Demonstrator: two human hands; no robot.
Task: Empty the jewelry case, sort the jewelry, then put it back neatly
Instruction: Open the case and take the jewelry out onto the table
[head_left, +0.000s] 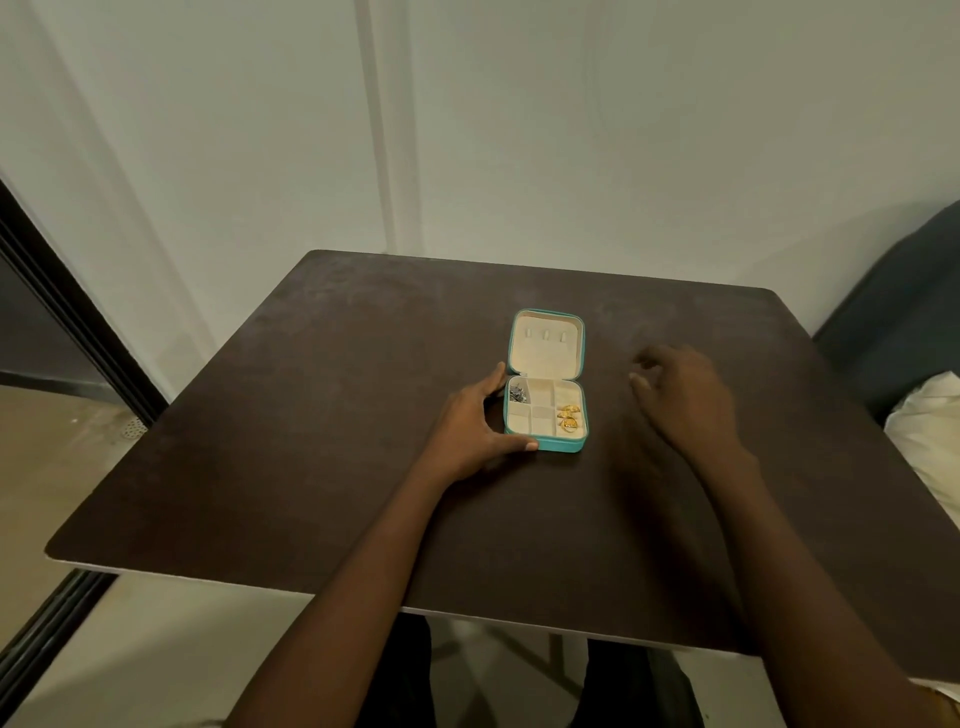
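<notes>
Teal jewelry case (545, 382) lies open mid-table (311, 415), gold rings (568, 417) in its right compartments, silver pieces (517, 392) at upper left. Left hand (475, 421) grips the case's left edge, thumb at the near corner. Right hand (680, 397) hovers to the right, loosely curled, holding nothing.

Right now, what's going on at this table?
A person sits at a dark table with a small teal jewelry case lying open in front of them. The left hand holds the case's left side, thumb at its near edge. The right hand hovers to the right of the case, fingers loosely curled, holding nothing. Gold rings sit in the right compartment and silver pieces in the far-left one; the other compartments look empty. No jewelry lies on the table.
</notes>
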